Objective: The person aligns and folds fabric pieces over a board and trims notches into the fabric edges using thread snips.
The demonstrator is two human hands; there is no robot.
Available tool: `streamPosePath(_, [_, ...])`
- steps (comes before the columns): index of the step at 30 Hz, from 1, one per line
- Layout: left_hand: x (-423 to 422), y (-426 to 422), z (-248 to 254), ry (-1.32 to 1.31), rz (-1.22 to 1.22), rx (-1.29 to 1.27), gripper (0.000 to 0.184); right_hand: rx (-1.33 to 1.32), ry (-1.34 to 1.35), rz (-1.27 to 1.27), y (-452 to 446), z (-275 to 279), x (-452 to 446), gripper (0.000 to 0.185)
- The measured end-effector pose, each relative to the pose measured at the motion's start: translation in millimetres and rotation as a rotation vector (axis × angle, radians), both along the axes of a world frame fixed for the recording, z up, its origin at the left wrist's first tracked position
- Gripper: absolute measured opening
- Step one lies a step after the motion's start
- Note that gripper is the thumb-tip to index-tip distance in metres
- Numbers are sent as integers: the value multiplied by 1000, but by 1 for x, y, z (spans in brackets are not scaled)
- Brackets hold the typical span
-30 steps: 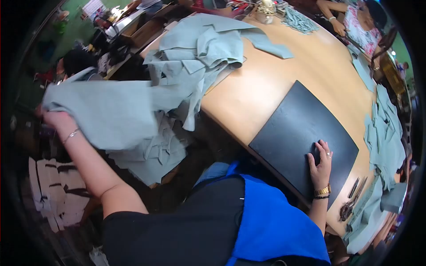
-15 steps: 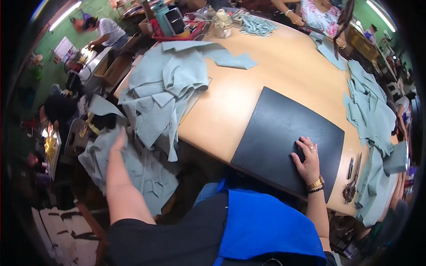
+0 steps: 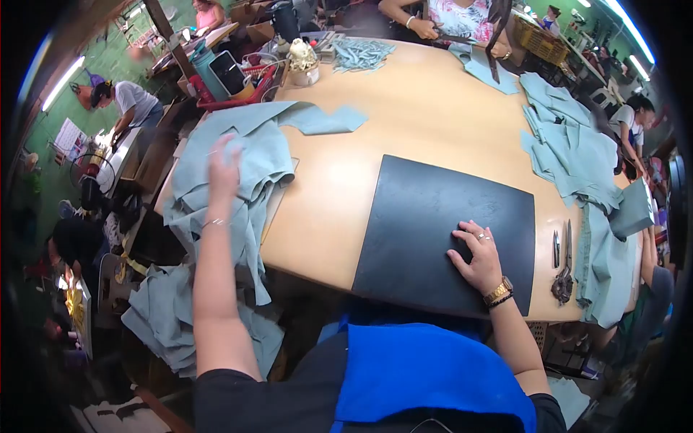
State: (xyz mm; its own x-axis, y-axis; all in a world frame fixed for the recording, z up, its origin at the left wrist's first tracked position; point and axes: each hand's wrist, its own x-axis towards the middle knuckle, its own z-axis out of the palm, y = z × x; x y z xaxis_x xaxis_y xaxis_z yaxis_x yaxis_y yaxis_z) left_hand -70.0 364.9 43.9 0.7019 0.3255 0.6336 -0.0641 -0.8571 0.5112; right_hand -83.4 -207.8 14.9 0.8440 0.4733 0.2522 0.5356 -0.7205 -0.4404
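My right hand (image 3: 478, 258) rests on a black mat (image 3: 411, 231) near the table's front edge, fingers spread and holding nothing. My left hand (image 3: 224, 169) is over a heap of pale blue-green leather-like pieces (image 3: 253, 144) at the table's left edge. Motion blurs its fingers, so I cannot make out whether it touches or holds a piece. Below it, more blue-green pieces (image 3: 162, 310) hang or lie beside the table. Right of the mat are scissors (image 3: 564, 263) with dark-wrapped handles and a slim pen-like tool (image 3: 556, 249).
Another blue-green pile (image 3: 574, 137) runs along the table's right side. A glue-crusted pot (image 3: 303, 63), narrow strips (image 3: 361, 54) and a red basket (image 3: 249, 90) with a phone stand at the back. Across the table (image 3: 325, 195), a co-worker's hand (image 3: 422, 29) is near another piece.
My left hand has moved from the lower pieces beside the table up to the heap on the table. My right hand stays on the mat. The camera view has shifted.
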Motion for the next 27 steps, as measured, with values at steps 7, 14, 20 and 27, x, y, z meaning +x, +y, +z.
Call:
streamPosePath(7, [145,-142,-53,468,75,332,45,62,-29,14,-4,-2,3,33])
streamPosePath(14, [182,-155,-67,468,124,-155,27,64,-2,15,-9,-4,6,30])
streamPosePath(20, [190,-222,-57,-176,-206,-627,20,95,14,7,-9,-6,8,33])
streamPosePath(27, [87,-376,7,-204,-849,-1123,21,322,62,-56,-12,-8,7,53])
